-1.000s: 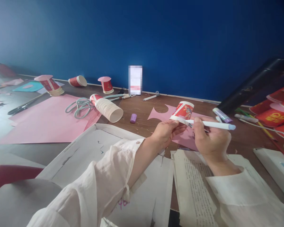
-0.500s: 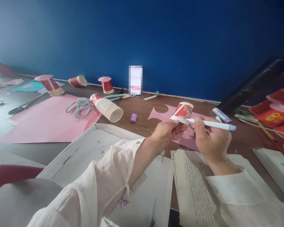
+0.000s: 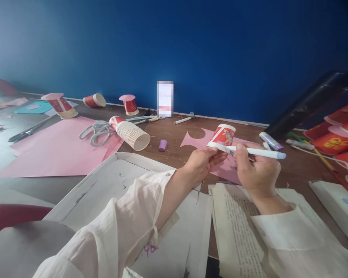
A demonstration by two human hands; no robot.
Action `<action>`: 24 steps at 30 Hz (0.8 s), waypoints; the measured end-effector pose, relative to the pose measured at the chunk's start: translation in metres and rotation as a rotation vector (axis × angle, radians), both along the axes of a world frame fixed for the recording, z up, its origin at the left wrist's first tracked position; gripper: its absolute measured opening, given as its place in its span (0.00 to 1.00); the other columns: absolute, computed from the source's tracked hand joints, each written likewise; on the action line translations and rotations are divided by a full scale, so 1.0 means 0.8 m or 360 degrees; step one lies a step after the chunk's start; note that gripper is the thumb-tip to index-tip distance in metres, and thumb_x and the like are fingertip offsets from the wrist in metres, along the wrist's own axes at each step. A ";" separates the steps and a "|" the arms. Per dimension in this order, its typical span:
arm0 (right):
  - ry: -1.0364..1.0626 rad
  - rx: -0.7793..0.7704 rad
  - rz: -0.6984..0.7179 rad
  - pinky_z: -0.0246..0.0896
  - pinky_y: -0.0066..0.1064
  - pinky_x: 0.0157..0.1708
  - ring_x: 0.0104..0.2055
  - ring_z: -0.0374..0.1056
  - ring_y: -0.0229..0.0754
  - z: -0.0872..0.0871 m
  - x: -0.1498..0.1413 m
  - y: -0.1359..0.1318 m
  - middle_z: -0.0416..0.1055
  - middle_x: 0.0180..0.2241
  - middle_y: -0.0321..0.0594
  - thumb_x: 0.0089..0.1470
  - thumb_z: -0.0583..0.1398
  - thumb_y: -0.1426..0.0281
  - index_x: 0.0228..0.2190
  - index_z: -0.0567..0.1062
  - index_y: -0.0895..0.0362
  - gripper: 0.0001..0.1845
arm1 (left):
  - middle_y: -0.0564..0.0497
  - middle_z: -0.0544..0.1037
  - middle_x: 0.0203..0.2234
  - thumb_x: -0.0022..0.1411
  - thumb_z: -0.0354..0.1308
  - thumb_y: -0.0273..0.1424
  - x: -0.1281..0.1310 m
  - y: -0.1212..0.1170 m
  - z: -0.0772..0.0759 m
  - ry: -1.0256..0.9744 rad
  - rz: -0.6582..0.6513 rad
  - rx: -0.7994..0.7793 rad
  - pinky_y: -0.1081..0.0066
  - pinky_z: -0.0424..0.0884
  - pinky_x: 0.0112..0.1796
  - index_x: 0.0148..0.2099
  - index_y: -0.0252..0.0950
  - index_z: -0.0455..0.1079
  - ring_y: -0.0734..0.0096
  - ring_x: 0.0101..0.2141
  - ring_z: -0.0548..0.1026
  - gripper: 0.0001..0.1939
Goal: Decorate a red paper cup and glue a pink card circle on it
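My left hand grips the wide rim of a red and white paper cup, thumb on the near side and fingers beneath. The cup is upside down and slightly tilted. A white marker with a pale blue end lies in my right hand, which is closed around it, tip pointing left at the cup's rim. Exactly where the tip touches is hard to make out. Under and behind both hands lies a pink paper with round pieces cut out. Left of them a purple cap rests on the table.
A stack of paper cups and grey-handled scissors lie left, by pink paper. Cups with pink discs stand behind. A phone leans on the wall. Nearer are a white box lid, printed sheets and a glue stick.
The whole view has shifted very slightly. Both hands keep their hold on the cup and the marker, with hardly any visible movement between them.
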State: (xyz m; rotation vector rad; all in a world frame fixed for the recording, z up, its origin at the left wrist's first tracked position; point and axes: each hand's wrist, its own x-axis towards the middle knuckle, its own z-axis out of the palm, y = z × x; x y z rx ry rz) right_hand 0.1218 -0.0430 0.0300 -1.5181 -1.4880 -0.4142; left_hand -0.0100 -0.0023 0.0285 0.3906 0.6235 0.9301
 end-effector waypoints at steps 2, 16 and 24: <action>0.0007 0.0011 0.0013 0.66 0.37 0.33 0.29 0.75 0.46 0.000 0.000 0.001 0.79 0.27 0.42 0.62 0.56 0.60 0.33 0.81 0.55 0.17 | 0.43 0.79 0.27 0.67 0.49 0.18 0.000 0.000 0.001 0.0001 -0.0007 0.0002 0.71 0.75 0.47 0.35 0.23 0.74 0.74 0.29 0.79 0.13; 0.0079 -0.0038 0.0034 0.66 0.35 0.31 0.29 0.75 0.46 0.001 0.000 -0.001 0.79 0.27 0.42 0.62 0.57 0.59 0.34 0.81 0.56 0.17 | 0.43 0.79 0.27 0.67 0.50 0.18 -0.001 0.001 0.004 -0.0032 0.0013 -0.0066 0.71 0.75 0.47 0.34 0.23 0.73 0.74 0.29 0.79 0.12; 0.0058 -0.0054 0.0015 0.64 0.35 0.31 0.26 0.73 0.44 0.000 0.000 -0.002 0.76 0.21 0.39 0.61 0.56 0.59 0.30 0.81 0.55 0.17 | 0.43 0.78 0.27 0.66 0.49 0.17 -0.001 0.003 0.000 -0.0051 0.0025 -0.0054 0.70 0.75 0.48 0.34 0.23 0.73 0.73 0.30 0.79 0.12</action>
